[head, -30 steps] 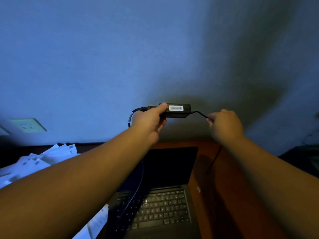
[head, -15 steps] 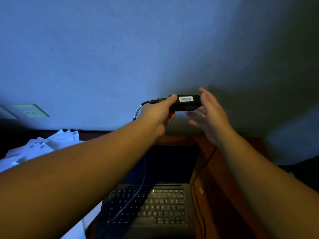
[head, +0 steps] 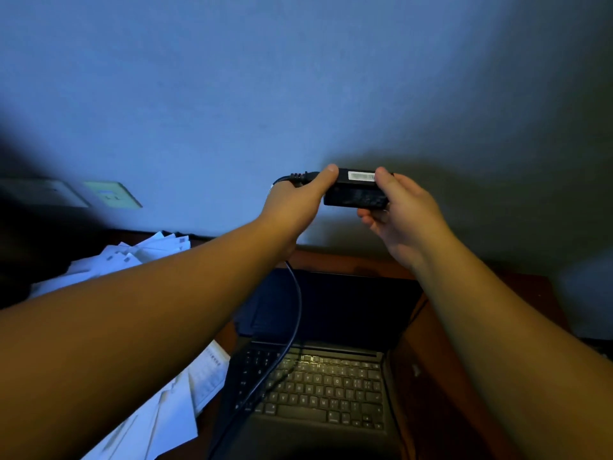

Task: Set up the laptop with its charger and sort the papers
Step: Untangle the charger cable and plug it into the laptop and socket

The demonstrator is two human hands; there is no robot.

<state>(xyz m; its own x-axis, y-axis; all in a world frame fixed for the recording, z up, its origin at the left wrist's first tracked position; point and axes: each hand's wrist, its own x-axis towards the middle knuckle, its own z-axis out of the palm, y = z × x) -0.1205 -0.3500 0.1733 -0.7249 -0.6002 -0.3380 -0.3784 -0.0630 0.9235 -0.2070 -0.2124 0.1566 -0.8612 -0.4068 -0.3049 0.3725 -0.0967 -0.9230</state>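
Both hands hold a black charger brick (head: 355, 193) with a white label up in front of the wall. My left hand (head: 296, 204) grips its left end, thumb on top, where a thick black cable (head: 296, 307) leaves and hangs down over the keyboard. My right hand (head: 403, 212) grips the right end, thumb on top and fingers underneath. Below them an open black laptop (head: 326, 390) stands on the brown desk (head: 434, 346), screen dark, keys faintly lit. White papers (head: 132, 260) lie in a loose pile at the left, with more papers (head: 172, 413) by the laptop's left side.
A pale wall socket plate (head: 112, 194) sits on the blue wall at the left, above the papers. A thin dark cable (head: 416, 310) runs down the desk by the laptop's right edge. Dark objects fill the far left and far right edges.
My right hand left the thin cable at the brick's right, opened beside the brick, then closed round its right end. The left hand kept its grip; the brick tilted slightly.
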